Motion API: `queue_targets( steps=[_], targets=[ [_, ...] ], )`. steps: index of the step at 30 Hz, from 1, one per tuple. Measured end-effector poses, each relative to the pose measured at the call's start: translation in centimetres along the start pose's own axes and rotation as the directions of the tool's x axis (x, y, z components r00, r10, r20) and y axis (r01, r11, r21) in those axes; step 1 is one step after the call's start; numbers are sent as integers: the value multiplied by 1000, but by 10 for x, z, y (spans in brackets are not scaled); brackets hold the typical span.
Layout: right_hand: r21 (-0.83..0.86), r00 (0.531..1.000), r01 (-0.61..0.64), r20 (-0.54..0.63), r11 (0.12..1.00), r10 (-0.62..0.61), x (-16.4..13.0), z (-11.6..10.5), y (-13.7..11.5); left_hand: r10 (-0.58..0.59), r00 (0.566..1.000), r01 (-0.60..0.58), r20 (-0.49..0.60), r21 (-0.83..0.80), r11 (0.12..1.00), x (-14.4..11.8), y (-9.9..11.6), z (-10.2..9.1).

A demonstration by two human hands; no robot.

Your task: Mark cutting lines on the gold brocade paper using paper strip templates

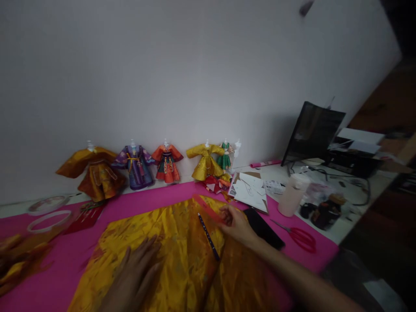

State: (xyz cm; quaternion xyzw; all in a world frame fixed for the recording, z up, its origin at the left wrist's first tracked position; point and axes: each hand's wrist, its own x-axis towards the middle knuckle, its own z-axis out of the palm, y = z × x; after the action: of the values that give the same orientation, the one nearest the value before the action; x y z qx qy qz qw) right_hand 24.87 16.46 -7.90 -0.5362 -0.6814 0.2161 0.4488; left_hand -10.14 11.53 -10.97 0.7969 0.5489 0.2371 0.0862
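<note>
Yellow-gold patterned satin cloth (182,255) lies spread over the pink table cover (58,264), nearest the person. Left hand (136,271) rests flat on it, fingers loosely apart, gripping nothing, likely pinning the fabric smooth. Right hand (235,225) sits at the cloth's far right edge, fingers curled together on the fabric; whether it pinches a fold I cannot tell. Dark slim pencil (208,236) lies on the cloth between the hands, within easy reach. Just right: black phone (264,229), red-handled scissors (300,237). Further back, white paper pattern pieces (250,190). Against the wall, a row of miniature costumes on stands (136,167), seemingly as display.
</note>
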Motion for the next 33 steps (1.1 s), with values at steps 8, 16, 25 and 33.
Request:
queue_targets(
  steps=[8,16,25,33],
  targets=[
    [-95,870,465,230,880,-435,-44,39,-56,-233,972,195,9,-580,791,-1,34,-22],
    [-103,845,503,268,858,-463,-58,55,-76,-344,938,266,42,-723,638,-4,42,-18],
    [-61,844,468,326,882,-425,-64,62,-74,-397,914,307,86,-786,536,-3,45,-16],
    [-23,890,297,368,955,-268,-73,53,-77,-469,878,344,98,-810,474,-3,41,-12]
  ],
)
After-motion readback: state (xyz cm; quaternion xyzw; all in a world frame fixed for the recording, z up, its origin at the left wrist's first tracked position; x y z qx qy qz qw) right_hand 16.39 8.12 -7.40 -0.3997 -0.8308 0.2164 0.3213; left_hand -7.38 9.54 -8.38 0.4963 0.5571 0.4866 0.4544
